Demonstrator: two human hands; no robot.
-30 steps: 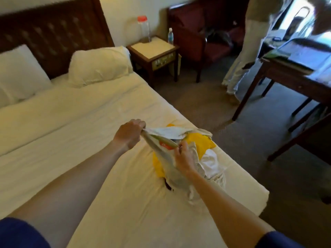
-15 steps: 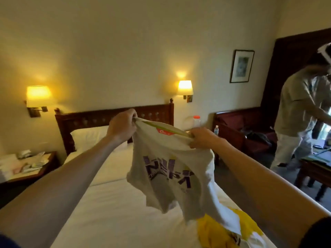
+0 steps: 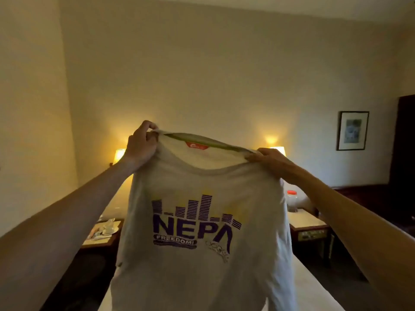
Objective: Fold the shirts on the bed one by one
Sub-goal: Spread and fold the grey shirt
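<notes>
Both hands, left hand (image 3: 140, 144) and right hand (image 3: 268, 161), pinch the white shirt (image 3: 202, 232) at its shoulders, its length hanging straight down above the bed (image 3: 314, 295).

White shirt (image 3: 202, 221) now off yellow pile, raised high between both hands, hanging spread flat, purple print facing camera. Left hand (image 3: 140, 143) and right hand (image 3: 268, 160) farther apart than before, pinching shoulders either side of collar. View tilted up toward wall.
</notes>
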